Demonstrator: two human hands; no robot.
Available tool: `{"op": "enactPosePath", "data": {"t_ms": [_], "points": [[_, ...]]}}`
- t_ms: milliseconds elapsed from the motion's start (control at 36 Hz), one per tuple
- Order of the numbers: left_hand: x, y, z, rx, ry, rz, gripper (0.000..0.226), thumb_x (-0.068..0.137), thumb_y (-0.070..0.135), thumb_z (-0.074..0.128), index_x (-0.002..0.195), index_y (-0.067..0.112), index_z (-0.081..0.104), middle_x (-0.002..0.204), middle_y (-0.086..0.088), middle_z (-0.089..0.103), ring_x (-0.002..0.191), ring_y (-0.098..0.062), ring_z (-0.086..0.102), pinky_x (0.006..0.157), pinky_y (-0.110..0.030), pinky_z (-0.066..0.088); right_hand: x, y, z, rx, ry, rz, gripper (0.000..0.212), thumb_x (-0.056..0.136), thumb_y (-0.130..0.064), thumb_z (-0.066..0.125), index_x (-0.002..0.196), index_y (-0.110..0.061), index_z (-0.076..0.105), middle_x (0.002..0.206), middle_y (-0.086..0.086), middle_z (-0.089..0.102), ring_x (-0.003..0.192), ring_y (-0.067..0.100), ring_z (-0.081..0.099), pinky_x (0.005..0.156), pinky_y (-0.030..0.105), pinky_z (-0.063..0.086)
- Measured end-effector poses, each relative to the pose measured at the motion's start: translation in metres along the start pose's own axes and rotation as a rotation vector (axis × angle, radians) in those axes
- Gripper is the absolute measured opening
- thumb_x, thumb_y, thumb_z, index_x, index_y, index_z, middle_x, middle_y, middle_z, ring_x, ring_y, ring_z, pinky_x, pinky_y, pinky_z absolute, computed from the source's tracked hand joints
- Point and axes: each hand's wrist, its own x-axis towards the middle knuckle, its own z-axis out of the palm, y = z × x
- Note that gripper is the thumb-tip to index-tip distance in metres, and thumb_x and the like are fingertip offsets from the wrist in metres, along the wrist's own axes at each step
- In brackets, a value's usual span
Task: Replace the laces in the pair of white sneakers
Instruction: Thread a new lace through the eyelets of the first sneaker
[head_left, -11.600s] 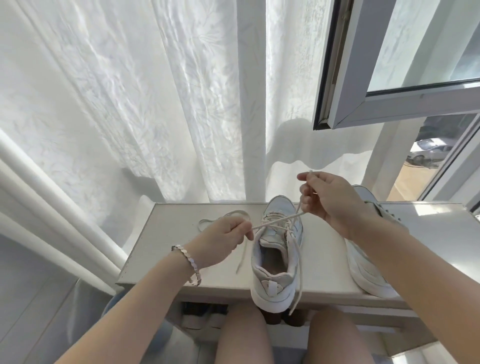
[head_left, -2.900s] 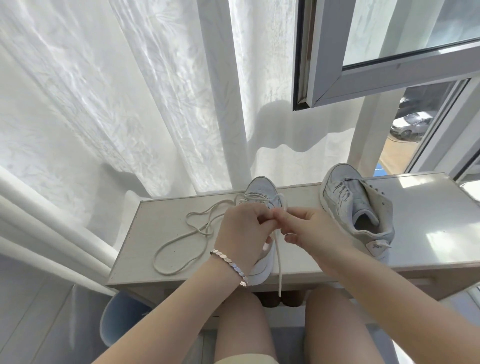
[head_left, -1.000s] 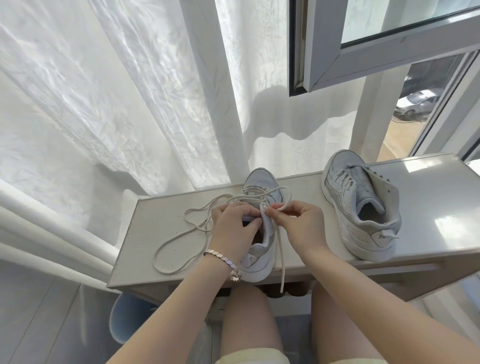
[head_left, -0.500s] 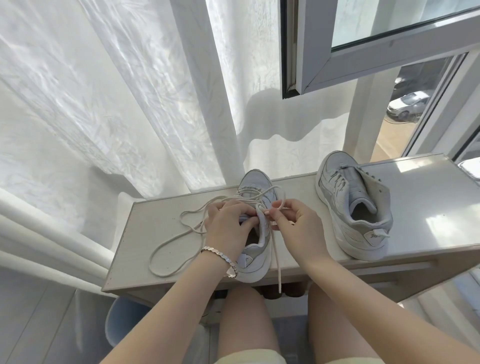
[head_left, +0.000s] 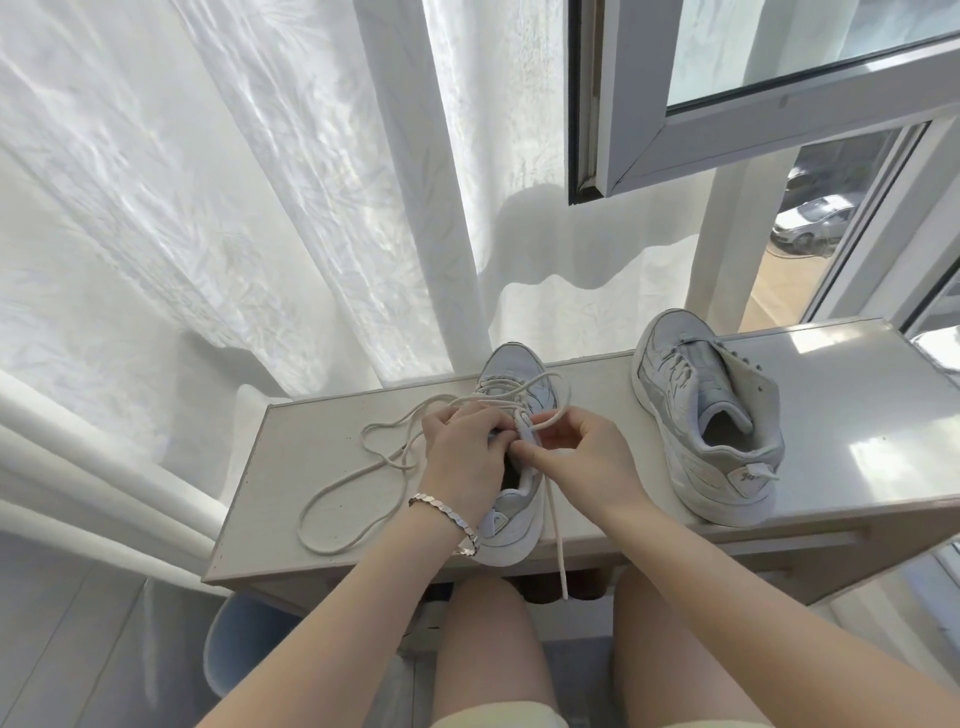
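Nearest, the person's bare thighs (head_left: 488, 654) sit below the front edge of the pale bench (head_left: 291, 467), with a blue bin (head_left: 244, 649) under the bench's left end. One end of the cream lace (head_left: 558, 551) hangs down over that front edge. The near sneaker (head_left: 511, 525) stands in the middle of the bench, heel at the front edge and toe toward the back. Over its opening, the left hand (head_left: 462, 457), with a bracelet (head_left: 447, 514) at the wrist, has its fingers curled down onto the upper by the eyelets, gripping the shoe; exactly what the fingertips pinch is hidden. The right hand (head_left: 587, 467), touching the left, pinches the lace between thumb and forefinger just above the tongue. The rest of the lace lies in loose loops on the bench's left half. The second sneaker (head_left: 706, 426) stands on the bench's right half, partly laced, apart from the hands. Behind the bench hangs a white curtain (head_left: 260, 182), and above its right end an open window frame (head_left: 649, 130), a car (head_left: 810, 221) outside.
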Motion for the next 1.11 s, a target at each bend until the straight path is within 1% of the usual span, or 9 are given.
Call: {"op": "enactPosePath", "data": {"t_ms": [194, 306, 389, 500, 583, 667, 722, 889, 1111], "points": [[-0.006, -0.011, -0.015, -0.224, 0.091, 0.055, 0.03, 0.085, -0.005, 0.053, 0.068, 0.019, 0.058, 0.091, 0.002, 0.066, 0.098, -0.019, 0.058, 0.086, -0.019, 0.042, -0.001, 0.002, 0.005, -0.042, 0.015, -0.003, 0.021, 0.071, -0.02, 0.079, 0.083, -0.019, 0.062, 0.077, -0.008, 0.062, 0.073, 0.005, 0.058, 0.064, 0.01, 0.045], [-0.009, -0.004, -0.046, -0.726, 0.071, -0.04, 0.028, 0.094, -0.005, 0.042, 0.076, 0.014, 0.053, 0.089, 0.002, 0.07, 0.089, -0.008, 0.065, 0.08, -0.019, 0.049, -0.002, 0.002, 0.005, -0.053, 0.044, -0.014, 0.021, 0.076, -0.02, 0.076, 0.088, -0.023, 0.06, 0.08, -0.013, 0.061, 0.077, 0.002, 0.057, 0.062, 0.005, 0.043], [-0.012, 0.001, -0.063, -1.22, -0.04, -0.099, 0.026, 0.098, 0.0, 0.029, 0.08, 0.009, 0.045, 0.072, -0.007, 0.068, 0.082, -0.02, 0.068, 0.082, -0.027, 0.053, -0.003, 0.001, 0.006, -0.082, 0.039, -0.018, 0.022, 0.077, -0.02, 0.075, 0.09, -0.022, 0.059, 0.08, -0.014, 0.059, 0.075, -0.001, 0.056, 0.062, 0.005, 0.044], [-0.012, 0.003, -0.07, -1.449, 0.04, -0.225, 0.027, 0.099, 0.004, 0.029, 0.077, 0.011, 0.044, 0.052, 0.002, 0.039, 0.044, -0.011, 0.041, 0.068, -0.03, 0.055, -0.002, 0.0, 0.006, -0.104, 0.04, -0.024, 0.02, 0.077, -0.021, 0.075, 0.09, -0.022, 0.06, 0.081, -0.013, 0.06, 0.075, -0.001, 0.055, 0.061, 0.005, 0.044], [-0.007, -0.002, -0.073, -0.963, 0.048, -0.2, 0.028, 0.099, 0.002, 0.031, 0.075, 0.014, 0.041, 0.05, 0.005, 0.034, 0.043, -0.009, 0.027, 0.039, -0.017, 0.028, -0.002, 0.002, 0.006, -0.128, 0.035, -0.025, 0.021, 0.078, -0.024, 0.075, 0.094, -0.019, 0.061, 0.082, -0.009, 0.061, 0.076, 0.0, 0.055, 0.061, 0.007, 0.043], [-0.004, -0.015, -0.065, 0.038, -0.098, 0.004, 0.019, 0.097, 0.007, 0.037, 0.081, 0.016, 0.043, 0.055, 0.001, 0.043, 0.053, -0.02, 0.038, 0.055, -0.027, 0.029, -0.001, 0.001, 0.006, -0.154, 0.015, -0.008, 0.022, 0.078, -0.027, 0.074, 0.093, -0.019, 0.059, 0.081, -0.009, 0.058, 0.074, 0.0, 0.053, 0.061, 0.008, 0.04], [-0.005, -0.019, -0.06, 0.349, -0.092, 0.058, 0.011, 0.096, 0.008, 0.037, 0.088, 0.014, 0.043, 0.061, -0.002, 0.047, 0.063, -0.027, 0.045, 0.063, -0.029, 0.025, 0.0, 0.0, 0.005, -0.165, -0.009, 0.028, 0.024, 0.078, -0.029, 0.074, 0.092, -0.018, 0.058, 0.08, -0.008, 0.056, 0.072, 0.003, 0.052, 0.058, 0.011, 0.039], [-0.002, -0.01, -0.058, 0.152, 0.139, 0.025, 0.007, 0.092, 0.014, 0.047, 0.096, 0.011, 0.053, 0.082, 0.001, 0.051, 0.068, -0.016, 0.047, 0.065, -0.027, 0.035, 0.001, -0.007, -0.003, -0.105, -0.173, 0.264, 0.026, 0.081, -0.034, 0.071, 0.075, -0.013, 0.057, 0.072, 0.003, 0.058, 0.06, 0.011, 0.051, 0.054, 0.019, 0.037], [-0.01, 0.006, -0.044, -0.017, -0.026, -0.128, 0.006, 0.091, 0.029, 0.053, 0.095, 0.024, 0.054, 0.106, 0.0, 0.057, 0.087, -0.013, 0.057, 0.075, -0.024, 0.039, -0.004, -0.046, -0.029, -0.019, -0.393, 0.324, 0.025, 0.095, -0.028, 0.052, 0.079, -0.012, 0.062, 0.056, -0.004, 0.052, 0.049, 0.007, 0.047, 0.055, 0.017, 0.04]]}}
